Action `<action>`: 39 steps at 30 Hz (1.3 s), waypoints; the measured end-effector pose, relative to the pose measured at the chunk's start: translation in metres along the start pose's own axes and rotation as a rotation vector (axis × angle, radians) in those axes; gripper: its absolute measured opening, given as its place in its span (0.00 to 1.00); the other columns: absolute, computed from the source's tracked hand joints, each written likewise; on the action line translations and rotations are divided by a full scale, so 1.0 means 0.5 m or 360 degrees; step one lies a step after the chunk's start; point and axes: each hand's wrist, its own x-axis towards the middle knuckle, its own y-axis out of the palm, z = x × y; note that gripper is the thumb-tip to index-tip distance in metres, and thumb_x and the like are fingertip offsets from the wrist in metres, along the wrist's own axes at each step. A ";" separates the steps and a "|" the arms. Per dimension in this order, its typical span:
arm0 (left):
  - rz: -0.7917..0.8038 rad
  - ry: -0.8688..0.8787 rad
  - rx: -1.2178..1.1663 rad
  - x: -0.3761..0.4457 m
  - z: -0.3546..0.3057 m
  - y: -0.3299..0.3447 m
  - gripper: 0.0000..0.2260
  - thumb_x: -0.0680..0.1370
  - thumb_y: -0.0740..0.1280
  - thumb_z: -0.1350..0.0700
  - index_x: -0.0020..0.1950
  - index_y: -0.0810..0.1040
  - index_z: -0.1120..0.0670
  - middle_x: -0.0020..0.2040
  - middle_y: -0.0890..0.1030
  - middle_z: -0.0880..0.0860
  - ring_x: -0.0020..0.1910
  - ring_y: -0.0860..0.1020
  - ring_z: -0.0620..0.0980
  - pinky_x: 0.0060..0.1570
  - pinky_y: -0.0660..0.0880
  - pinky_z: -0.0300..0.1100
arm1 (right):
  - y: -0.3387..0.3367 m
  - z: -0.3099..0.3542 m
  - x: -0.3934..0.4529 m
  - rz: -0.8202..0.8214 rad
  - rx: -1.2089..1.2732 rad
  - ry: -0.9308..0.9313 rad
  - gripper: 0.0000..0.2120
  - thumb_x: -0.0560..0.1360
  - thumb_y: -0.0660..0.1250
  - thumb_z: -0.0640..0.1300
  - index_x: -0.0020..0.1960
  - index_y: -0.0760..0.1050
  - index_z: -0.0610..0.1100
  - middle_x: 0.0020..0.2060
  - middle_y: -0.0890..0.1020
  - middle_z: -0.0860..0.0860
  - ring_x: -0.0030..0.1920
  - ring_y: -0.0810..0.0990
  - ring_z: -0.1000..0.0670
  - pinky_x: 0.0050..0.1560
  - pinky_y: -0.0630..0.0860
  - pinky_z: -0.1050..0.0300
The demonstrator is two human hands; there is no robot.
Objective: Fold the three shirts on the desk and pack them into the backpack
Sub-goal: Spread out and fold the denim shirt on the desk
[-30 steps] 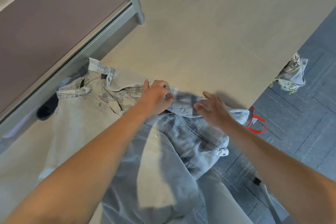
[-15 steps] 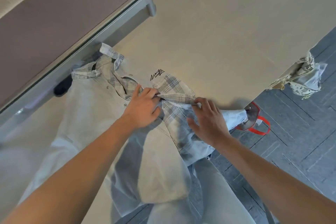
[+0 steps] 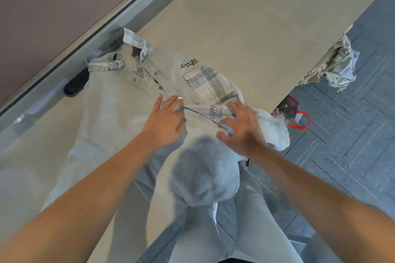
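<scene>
Head view, one frame. I see a light grey button-up shirt [image 3: 119, 100] lying front-up on the beige desk [image 3: 256, 28], collar toward the far left, near the grey partition rail [image 3: 132, 4]. Plaid lining shows at the collar [image 3: 136, 42] and on the chest pocket [image 3: 208, 84]; dark script lettering [image 3: 189, 63] sits just above the pocket. The lower part of the shirt hangs over the near desk edge, bunched and blurred.

Left hand [image 3: 164, 121]: fingers extended and resting flat on the shirt front at the button placket, a ring visible on one finger. I read this hand as open, pressing cloth.

Right hand [image 3: 243, 128]: fingers spread and bent over a plaid-lined strip of the shirt with a snap [image 3: 214, 110] on it; fingertips touch the strip. I cannot tell whether it pinches the cloth or only presses it.

The strip runs between the two hands.

Also in view: a camouflage-pattern cloth [image 3: 333, 64] hanging off the right desk edge, a red-handled item [image 3: 299, 119] on the grey floor [image 3: 352, 145] below it, and a dark object [image 3: 75, 83] touching the shirt's left shoulder.
</scene>
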 end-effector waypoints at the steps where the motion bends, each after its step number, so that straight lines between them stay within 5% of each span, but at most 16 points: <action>1: -0.0010 0.0051 -0.0021 0.015 -0.013 -0.004 0.21 0.80 0.56 0.46 0.58 0.84 0.54 0.77 0.67 0.55 0.80 0.58 0.56 0.78 0.54 0.65 | -0.007 -0.007 0.010 0.0081 -0.0028 0.0064 0.17 0.73 0.69 0.61 0.54 0.86 0.52 0.78 0.69 0.43 0.79 0.63 0.39 0.78 0.59 0.37; 4: 0.0044 0.0186 -0.0209 0.066 -0.060 -0.019 0.14 0.81 0.63 0.49 0.59 0.84 0.51 0.82 0.60 0.52 0.83 0.51 0.53 0.79 0.48 0.63 | -0.041 -0.023 0.035 0.0302 -0.0035 0.0238 0.25 0.73 0.62 0.69 0.59 0.85 0.57 0.83 0.59 0.48 0.84 0.52 0.44 0.82 0.44 0.37; 7: 0.0154 0.0264 -0.0302 0.108 -0.092 -0.017 0.15 0.82 0.63 0.48 0.64 0.83 0.49 0.84 0.58 0.52 0.84 0.49 0.51 0.80 0.45 0.63 | -0.069 -0.039 0.043 0.0351 -0.0027 0.0338 0.21 0.74 0.65 0.70 0.57 0.85 0.60 0.81 0.65 0.49 0.82 0.57 0.44 0.81 0.41 0.37; 10: 0.0192 0.0299 -0.0314 0.130 -0.098 0.010 0.17 0.82 0.65 0.48 0.67 0.82 0.51 0.81 0.65 0.53 0.82 0.57 0.51 0.79 0.47 0.62 | -0.083 -0.059 0.029 0.0362 -0.0121 0.0339 0.17 0.76 0.68 0.69 0.55 0.86 0.59 0.69 0.75 0.49 0.73 0.69 0.45 0.80 0.49 0.39; 13: 0.0025 0.0353 -0.0339 0.130 -0.092 0.034 0.15 0.80 0.64 0.50 0.58 0.87 0.53 0.67 0.77 0.57 0.68 0.75 0.56 0.74 0.54 0.58 | -0.102 -0.061 0.001 0.0367 -0.0291 0.0306 0.22 0.76 0.62 0.72 0.54 0.85 0.59 0.62 0.75 0.53 0.64 0.72 0.45 0.70 0.63 0.46; 17: 0.0000 0.0405 -0.0093 0.114 -0.078 0.039 0.26 0.76 0.51 0.46 0.50 0.88 0.53 0.49 0.79 0.54 0.52 0.77 0.56 0.64 0.63 0.57 | -0.111 -0.055 -0.055 0.0281 -0.0432 0.0205 0.20 0.78 0.64 0.67 0.57 0.85 0.56 0.58 0.78 0.55 0.59 0.72 0.50 0.66 0.65 0.47; 20: 0.0056 0.0440 -0.0018 0.093 -0.077 0.028 0.21 0.78 0.56 0.47 0.51 0.87 0.54 0.52 0.80 0.53 0.57 0.77 0.57 0.67 0.67 0.62 | -0.102 -0.045 -0.101 0.0093 -0.0447 0.0159 0.20 0.76 0.66 0.68 0.53 0.87 0.55 0.53 0.81 0.54 0.61 0.74 0.48 0.71 0.65 0.43; 23: 0.0016 0.0421 0.0009 0.064 -0.080 0.010 0.13 0.80 0.64 0.50 0.55 0.86 0.54 0.60 0.79 0.54 0.63 0.76 0.57 0.74 0.60 0.68 | -0.099 0.004 -0.136 0.0200 -0.0412 0.0148 0.22 0.78 0.64 0.68 0.56 0.86 0.54 0.56 0.80 0.53 0.59 0.76 0.48 0.72 0.61 0.48; 29: 0.0091 0.0383 0.0106 -0.014 -0.057 -0.010 0.15 0.81 0.60 0.48 0.54 0.86 0.51 0.65 0.76 0.48 0.68 0.72 0.51 0.76 0.55 0.65 | -0.038 0.121 -0.210 0.0526 -0.0241 0.0145 0.25 0.79 0.63 0.68 0.68 0.78 0.55 0.63 0.72 0.56 0.47 0.81 0.48 0.50 0.77 0.52; 34: 0.0442 0.0227 0.0064 -0.076 -0.055 -0.007 0.24 0.76 0.50 0.44 0.49 0.83 0.53 0.53 0.78 0.52 0.57 0.76 0.56 0.55 0.68 0.50 | -0.010 0.144 -0.234 0.0662 -0.0103 0.0196 0.22 0.81 0.61 0.65 0.70 0.76 0.55 0.67 0.74 0.57 0.50 0.83 0.50 0.55 0.77 0.52; 39: 0.0110 -0.0074 -0.0232 -0.073 -0.068 0.001 0.19 0.83 0.59 0.45 0.67 0.80 0.53 0.66 0.75 0.54 0.69 0.71 0.56 0.72 0.63 0.58 | -0.062 0.108 -0.199 0.0377 -0.0079 0.0488 0.20 0.85 0.60 0.58 0.72 0.75 0.51 0.67 0.77 0.54 0.59 0.82 0.48 0.56 0.77 0.53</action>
